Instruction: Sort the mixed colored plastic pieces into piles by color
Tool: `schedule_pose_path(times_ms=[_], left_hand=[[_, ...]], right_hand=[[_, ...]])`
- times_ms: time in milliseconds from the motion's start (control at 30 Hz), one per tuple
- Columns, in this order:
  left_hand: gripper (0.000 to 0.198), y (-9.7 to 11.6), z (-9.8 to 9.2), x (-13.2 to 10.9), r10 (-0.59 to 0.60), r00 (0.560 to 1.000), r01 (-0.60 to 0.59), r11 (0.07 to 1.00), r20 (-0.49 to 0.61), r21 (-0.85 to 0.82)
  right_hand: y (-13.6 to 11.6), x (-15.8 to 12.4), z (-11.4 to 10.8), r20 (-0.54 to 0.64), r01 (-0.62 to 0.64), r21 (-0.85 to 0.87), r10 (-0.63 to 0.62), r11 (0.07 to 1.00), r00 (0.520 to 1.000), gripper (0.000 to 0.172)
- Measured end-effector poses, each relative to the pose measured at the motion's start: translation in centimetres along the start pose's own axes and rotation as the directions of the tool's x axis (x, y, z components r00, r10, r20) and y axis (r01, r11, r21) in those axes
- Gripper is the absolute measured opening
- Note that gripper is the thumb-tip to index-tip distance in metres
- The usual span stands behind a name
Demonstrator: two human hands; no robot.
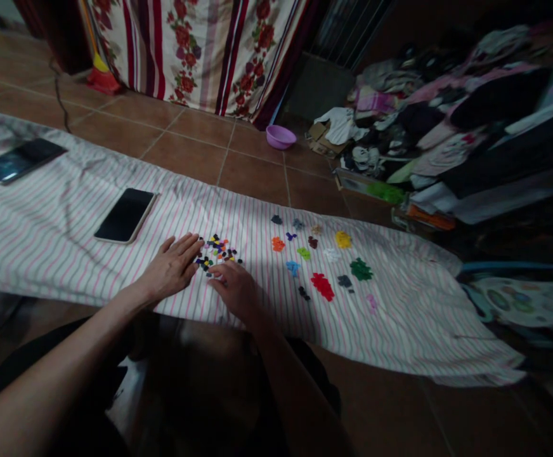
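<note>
A striped pink-and-white cloth (58, 235) lies on the tiled floor. On it sits a mixed heap of small coloured pieces (217, 249). My left hand (172, 266) rests flat beside the heap's left edge, fingers stretched out toward it. My right hand (233, 285) lies just below the heap with its fingers curled down onto the pieces at the near edge; what they pinch, if anything, is hidden. To the right lie sorted little piles by colour: red (323, 285), green (361, 270), yellow (343, 239), orange (278, 244), light blue (293, 268).
A black phone (125, 214) lies on the cloth left of the heap, and a dark tablet (17, 160) further left. A purple bowl (280, 136) stands on the floor behind. A flowered curtain (200, 51) hangs at the back. Heaped clothes (448, 120) fill the right.
</note>
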State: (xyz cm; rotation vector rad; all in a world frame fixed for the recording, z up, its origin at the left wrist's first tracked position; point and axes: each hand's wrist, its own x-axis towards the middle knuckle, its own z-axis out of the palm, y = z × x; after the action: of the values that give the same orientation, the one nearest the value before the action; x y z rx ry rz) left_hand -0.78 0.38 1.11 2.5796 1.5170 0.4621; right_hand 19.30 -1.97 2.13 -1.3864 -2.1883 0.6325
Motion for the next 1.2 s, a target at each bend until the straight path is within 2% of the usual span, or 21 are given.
schedule_pose_path(times_ms=[267,767,1200], left_hand=[[0.050,0.06,0.39,-0.10,0.004,0.999,-0.004,1.000,-0.036,0.013],[0.046,-0.08,0.36,0.29,-0.012,1.000,0.010,0.998,-0.026,-0.064],[0.045,0.25,0.14,0.52,-0.030,0.999,0.028,0.996,-0.024,-0.081]], right_hand=[[-0.22,0.06,0.04,0.001,-0.011,-0.033,0.011,0.999,1.000,0.010],[-0.37,0.20,-0.34,0.006,-0.002,-0.054,0.002,0.999,1.000,0.006],[0.35,0.02,-0.54,-0.087,-0.067,0.079,0.074,0.995,0.993,0.011]])
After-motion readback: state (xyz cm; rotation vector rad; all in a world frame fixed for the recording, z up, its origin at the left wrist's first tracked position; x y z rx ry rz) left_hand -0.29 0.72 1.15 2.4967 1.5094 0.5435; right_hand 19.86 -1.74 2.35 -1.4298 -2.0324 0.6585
